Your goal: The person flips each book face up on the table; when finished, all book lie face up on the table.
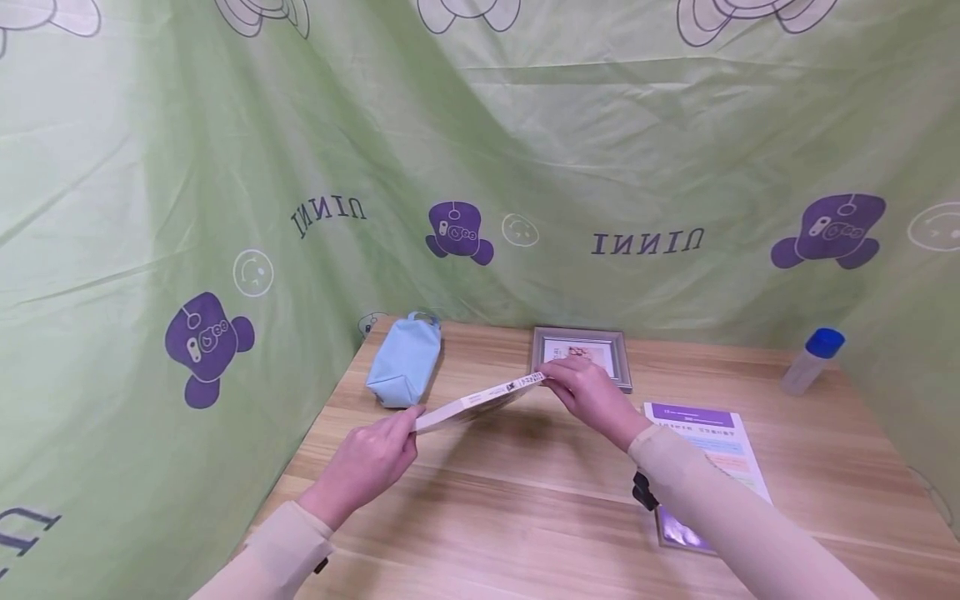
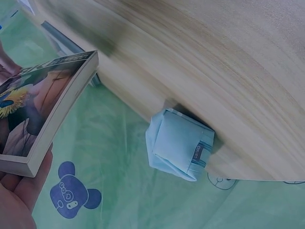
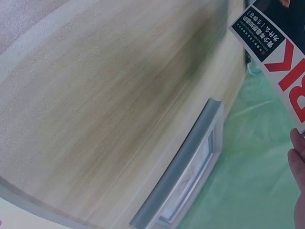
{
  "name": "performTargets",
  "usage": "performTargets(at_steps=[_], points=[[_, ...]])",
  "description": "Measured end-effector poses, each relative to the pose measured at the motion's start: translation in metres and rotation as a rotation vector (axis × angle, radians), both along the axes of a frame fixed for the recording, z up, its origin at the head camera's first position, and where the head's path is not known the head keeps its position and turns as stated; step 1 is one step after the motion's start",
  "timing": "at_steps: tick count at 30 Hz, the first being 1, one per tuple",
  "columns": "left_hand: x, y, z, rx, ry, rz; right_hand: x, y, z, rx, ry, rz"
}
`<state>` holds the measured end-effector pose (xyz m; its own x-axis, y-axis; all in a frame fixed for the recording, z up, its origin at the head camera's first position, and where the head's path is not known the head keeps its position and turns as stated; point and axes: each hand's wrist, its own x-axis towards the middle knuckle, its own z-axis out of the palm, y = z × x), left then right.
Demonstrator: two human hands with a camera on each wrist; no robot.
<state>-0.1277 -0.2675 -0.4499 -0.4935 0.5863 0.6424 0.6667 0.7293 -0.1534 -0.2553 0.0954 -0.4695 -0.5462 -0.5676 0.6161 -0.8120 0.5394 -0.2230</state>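
The wooden table carries a light blue pouch beyond the left hand's fingers, a grey picture frame just behind the right hand's fingers, a printed sheet beside that wrist, and a blue-capped bottle far right.

The book has cream page edges, a white spine with black print and a dark cover with red letters. The pouch is pale blue. The frame is grey. The table is light wood grain. The backdrop is green with purple figures. The bottle has a blue cap.
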Motion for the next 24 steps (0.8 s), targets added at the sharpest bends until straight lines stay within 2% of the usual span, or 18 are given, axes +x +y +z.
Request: performTargets(at_steps=[14, 24], points=[[-0.0018, -0.0015, 0.0039, 0.051, -0.016, 0.022, 0.0008, -0.0002, 0.0040, -0.040, 0.033, 0.011], [-0.0023, -0.0037, 0.0029, 0.070, -0.056, 0.039, 0.0014, 0.0004, 0.0031, -0.032, 0.047, 0.000]])
